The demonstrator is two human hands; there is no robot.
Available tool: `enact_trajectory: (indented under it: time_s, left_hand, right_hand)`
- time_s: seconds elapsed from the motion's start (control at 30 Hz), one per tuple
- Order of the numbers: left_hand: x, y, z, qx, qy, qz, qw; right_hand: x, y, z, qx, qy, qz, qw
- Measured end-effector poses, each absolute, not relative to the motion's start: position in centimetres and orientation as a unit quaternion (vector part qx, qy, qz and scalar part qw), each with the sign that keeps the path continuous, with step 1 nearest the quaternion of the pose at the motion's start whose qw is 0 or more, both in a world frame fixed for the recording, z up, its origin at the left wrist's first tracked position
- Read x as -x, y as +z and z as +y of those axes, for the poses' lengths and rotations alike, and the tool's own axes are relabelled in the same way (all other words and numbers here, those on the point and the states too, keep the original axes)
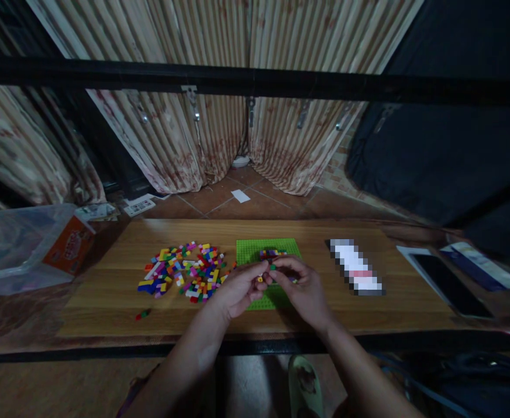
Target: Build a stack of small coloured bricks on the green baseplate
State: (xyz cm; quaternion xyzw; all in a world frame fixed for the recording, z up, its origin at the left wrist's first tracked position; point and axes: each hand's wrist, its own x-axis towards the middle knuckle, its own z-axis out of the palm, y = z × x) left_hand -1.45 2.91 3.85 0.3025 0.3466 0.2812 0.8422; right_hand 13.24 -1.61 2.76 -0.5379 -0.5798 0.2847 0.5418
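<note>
Above the green baseplate (pixel 244 249), my left hand (pixel 240 289) and my right hand (pixel 302 287) meet at the fingertips. The fingers of my left hand are closed around a small yellow toy brick (pixel 260 279). Between the thumb and fingers of my right hand is a small dark green toy brick (pixel 273 267). Whether the two bricks touch is too small to tell. Several coloured bricks (pixel 272 253) sit on the baseplate just behind my hands, which partly hide them. To the left lies a loose pile of mixed bricks (pixel 200 270).
Everything lies on a wooden tabletop (pixel 107 290). A red and green brick piece (pixel 142 314) is near its front left. On the right are a pixelated oblong object (pixel 355 267) and a dark tablet-like slab (pixel 451 284). A clear plastic bin (pixel 24 249) stands far left.
</note>
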Motion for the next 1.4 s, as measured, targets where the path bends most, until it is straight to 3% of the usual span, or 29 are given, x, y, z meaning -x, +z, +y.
enact_trajectory:
  time_s: [0.9,1.07,1.4]
  left_hand:
    - [1.5,3.7,3.1,-0.344,0.278,0.352,0.825]
    - [1.6,3.4,3.3,-0.359,0.299,0.386,0.796]
    - [1.7,3.2,3.7,-0.401,0.348,0.497,0.687]
  right_hand:
    - [-13.8,3.2,-1.4,0.508,0.304,-0.589,0.551]
    - [-15.9,2.5,-1.0,0.556,0.222,-0.588,0.545]
    - [-17.0,0.9,-0.5,0.604,0.103,-0.654,0.443]
